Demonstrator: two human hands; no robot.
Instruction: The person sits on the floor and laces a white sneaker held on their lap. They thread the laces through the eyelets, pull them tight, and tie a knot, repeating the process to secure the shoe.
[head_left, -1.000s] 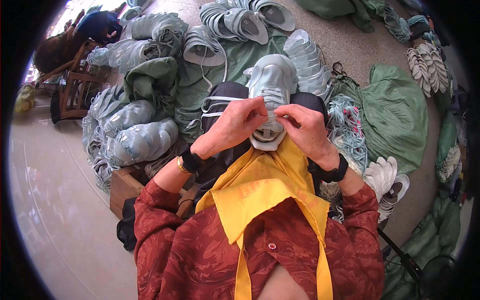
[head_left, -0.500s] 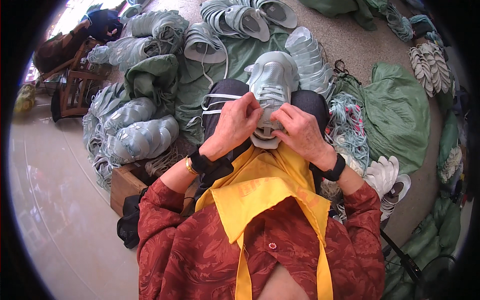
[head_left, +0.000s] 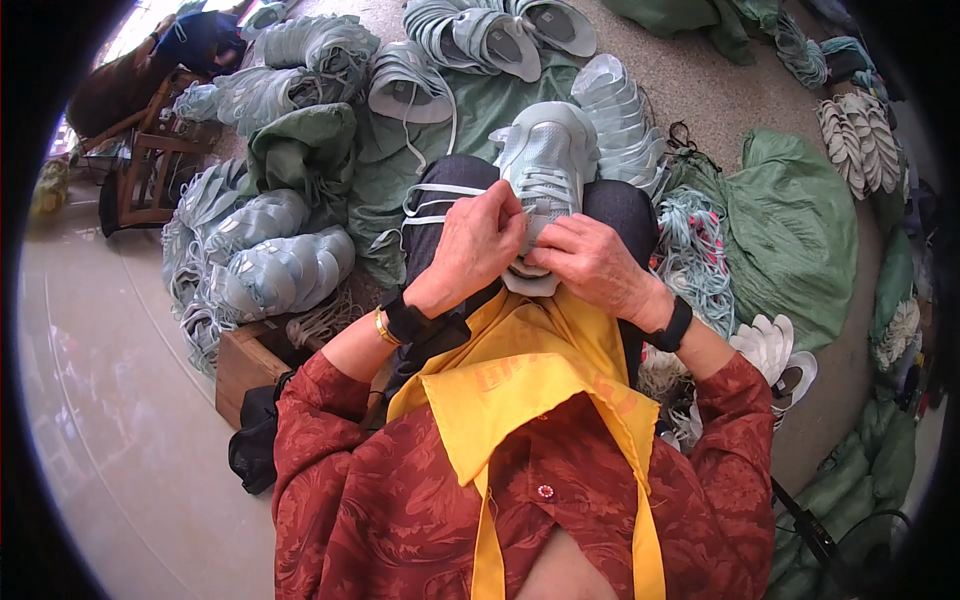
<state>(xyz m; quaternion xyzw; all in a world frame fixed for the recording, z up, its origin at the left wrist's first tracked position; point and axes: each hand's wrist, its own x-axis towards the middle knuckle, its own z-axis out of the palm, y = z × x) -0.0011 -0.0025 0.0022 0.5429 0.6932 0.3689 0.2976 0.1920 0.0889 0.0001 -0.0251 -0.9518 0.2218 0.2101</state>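
A pale grey-green shoe upper [head_left: 549, 135] sits between my knees, its toe pointing away from me and its laces [head_left: 545, 182] crossing the front. On its left edge, my left hand [head_left: 474, 243] pinches a shoelace beside the eyelets. White lace loops [head_left: 432, 205] trail from there across my left thigh. Close by on the right, my right hand [head_left: 600, 264] bends over the shoe's tongue and opening, thumb and fingers pressed together. What lies between those fingertips is hidden.
Nested stacks of pale shoe uppers [head_left: 285, 270] lie left, with more at the far side. A wooden box [head_left: 245, 368] stands by my left elbow. At right are a bundle of laces [head_left: 693, 250], a green sack [head_left: 795, 235] and white shoe pieces [head_left: 765, 345].
My right hand has shifted slightly left and its thumb and fingers have closed together over the tongue. The left hand stays almost still at the eyelets.
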